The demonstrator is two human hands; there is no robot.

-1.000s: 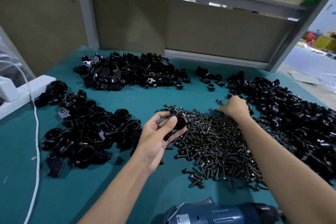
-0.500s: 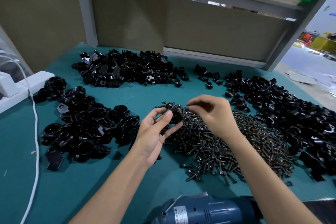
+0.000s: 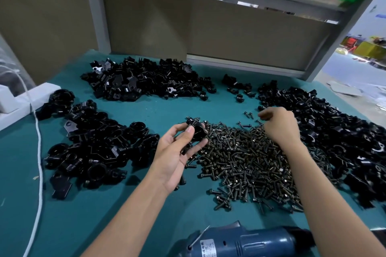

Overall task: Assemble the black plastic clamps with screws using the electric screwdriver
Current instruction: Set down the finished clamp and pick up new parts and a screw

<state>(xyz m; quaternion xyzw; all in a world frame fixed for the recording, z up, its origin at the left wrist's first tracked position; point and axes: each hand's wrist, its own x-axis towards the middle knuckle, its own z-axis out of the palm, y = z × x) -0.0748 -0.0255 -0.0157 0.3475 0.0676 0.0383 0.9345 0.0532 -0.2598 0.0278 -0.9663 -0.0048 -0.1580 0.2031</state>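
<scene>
My left hand [image 3: 177, 152] grips a black clamp [image 3: 197, 132] over the middle of the desk [image 3: 167, 110], beside the screws [image 3: 250, 162], and my right hand [image 3: 278, 126] is curled above them (holding one or not, I cannot tell).

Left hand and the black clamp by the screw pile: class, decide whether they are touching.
Touching. The head view shows the left hand gripping the black clamp between thumb and fingers at the left edge of the screw pile.
</scene>
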